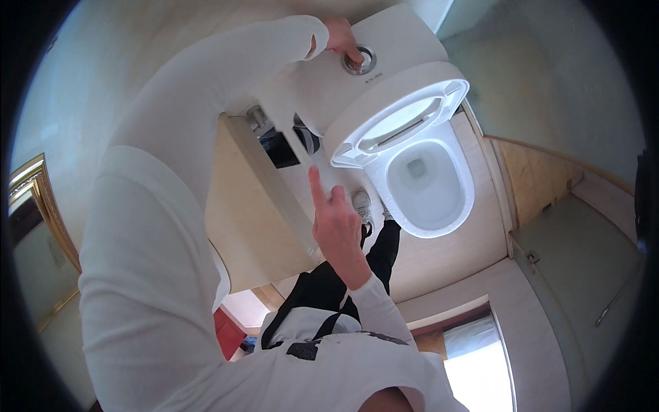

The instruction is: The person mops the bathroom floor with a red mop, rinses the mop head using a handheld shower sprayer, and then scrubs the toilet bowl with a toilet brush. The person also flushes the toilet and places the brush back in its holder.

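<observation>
My left hand (340, 36) reaches to the top of the white toilet tank (405, 38). One stretched digit presses the round silver flush button (360, 60); the other fingers are mostly hidden. My right hand (336, 226) is in the middle, left of the toilet bowl (429, 185), with its index finger pointing away from me and the other fingers curled. From that fingertip a slim white stick-like thing (294, 141) runs up and to the left; its far end blends into the pale background. The toilet lid and seat (398, 113) stand raised, and water lies in the bowl.
A beige cabinet (250, 206) stands left of my right hand. Behind it are a black bin-like container (278, 149) and a metal fitting (258, 118). Frosted glass panels (542, 75) bound the right side. A gold-framed mirror (51, 206) hangs at the far left. My shoe (362, 204) is beside the bowl.
</observation>
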Tool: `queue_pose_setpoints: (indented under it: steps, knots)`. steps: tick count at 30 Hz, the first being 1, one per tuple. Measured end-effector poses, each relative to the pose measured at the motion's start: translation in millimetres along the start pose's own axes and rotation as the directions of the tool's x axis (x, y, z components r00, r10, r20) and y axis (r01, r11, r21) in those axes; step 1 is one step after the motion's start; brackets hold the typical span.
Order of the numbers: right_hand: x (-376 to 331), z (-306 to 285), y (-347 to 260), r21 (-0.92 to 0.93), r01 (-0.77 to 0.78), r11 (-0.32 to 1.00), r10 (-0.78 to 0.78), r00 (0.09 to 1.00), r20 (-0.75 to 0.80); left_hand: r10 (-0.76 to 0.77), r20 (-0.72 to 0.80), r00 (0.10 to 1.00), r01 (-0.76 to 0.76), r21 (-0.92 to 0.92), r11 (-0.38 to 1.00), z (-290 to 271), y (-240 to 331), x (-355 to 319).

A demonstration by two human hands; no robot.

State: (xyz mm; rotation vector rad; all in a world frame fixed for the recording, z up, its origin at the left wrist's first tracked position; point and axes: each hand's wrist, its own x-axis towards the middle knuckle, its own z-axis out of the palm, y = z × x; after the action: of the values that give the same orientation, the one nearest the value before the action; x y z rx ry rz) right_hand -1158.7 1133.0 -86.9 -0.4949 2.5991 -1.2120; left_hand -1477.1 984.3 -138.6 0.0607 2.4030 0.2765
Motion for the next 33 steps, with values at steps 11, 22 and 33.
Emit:
queue_pose_setpoints:
  steps: [11, 22, 33]
  knots:
    - [-82, 41, -21, 0.597, -0.196, 0.778, 0.209, 0.977, 0.048, -0.025, -0.040, 0.999, 0.028, 0.074, 0.997, -3, 2, 1]
    - [-163, 24, 15, 0.386, -0.339, 0.858, 0.234, 0.927, 0.295, 0.042, -0.152, 0.987, -0.031, 0.072, 0.997, 11, -3, -17]
    - [-85, 2, 4, 0.492, 0.046, 0.869, -0.045, 0.999, -0.013, -0.672, -0.636, 0.379, -0.454, -0.761, 0.464, 64, -43, -264]
